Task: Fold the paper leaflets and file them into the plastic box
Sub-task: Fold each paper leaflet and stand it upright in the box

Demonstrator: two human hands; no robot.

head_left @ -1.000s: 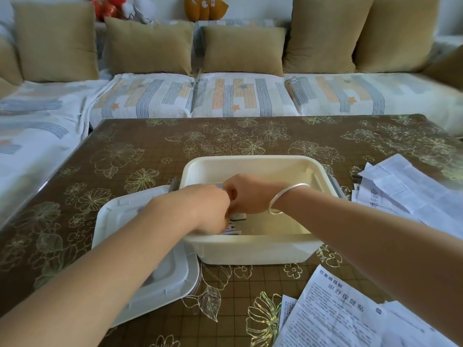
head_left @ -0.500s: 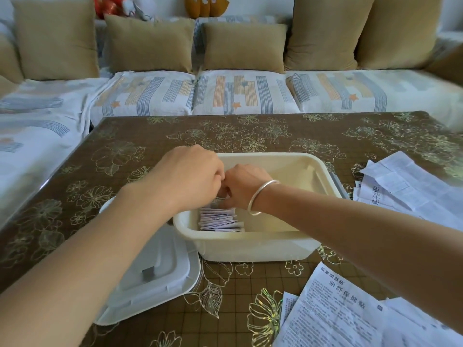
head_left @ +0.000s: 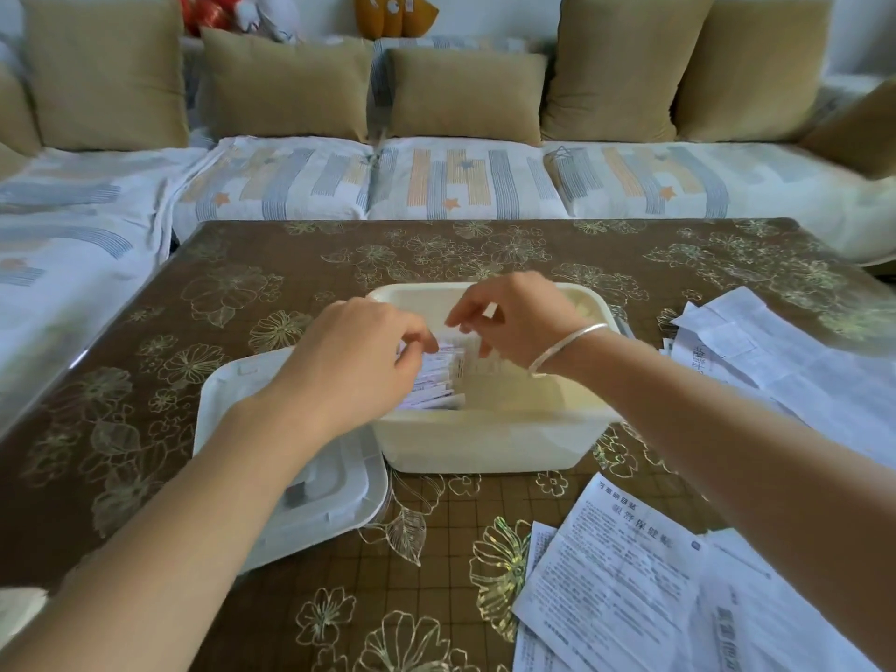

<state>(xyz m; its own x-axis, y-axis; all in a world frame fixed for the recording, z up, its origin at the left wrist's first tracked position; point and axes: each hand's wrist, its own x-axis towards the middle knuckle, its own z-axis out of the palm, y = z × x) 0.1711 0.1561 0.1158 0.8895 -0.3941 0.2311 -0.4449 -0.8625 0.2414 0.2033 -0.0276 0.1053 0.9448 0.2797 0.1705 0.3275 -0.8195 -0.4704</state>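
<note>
Folded leaflets [head_left: 436, 380] stood on edge in a packed row at the left side of the plastic box [head_left: 485, 443], which sat mid-table with the rest of its floor bare. The left hand [head_left: 354, 361] was over the near end of that row, fingers curled down onto the top edges and holding them together. The right hand [head_left: 519, 317] hung above the far end with fingers loosely bent and thumb close to the forefinger. Whether it had a leaflet pinched could not be determined.

Risks noted, as judgement:
- The row had no support on its right. Once the hands let go, it could lean or fan out across the bare floor of the box.
- Thin paper folded small tends to spring open, so loosely creased pieces could unfold and jam later insertions.
- The lid [head_left: 310, 502] lay at the box's left, its edge touching or tucked under the box. A push from the left forearm could shift the box.
- Unfolded leaflets [head_left: 630, 565] lay loose beneath the right forearm and could be swept off the table [head_left: 242, 293] on the next reach.
</note>
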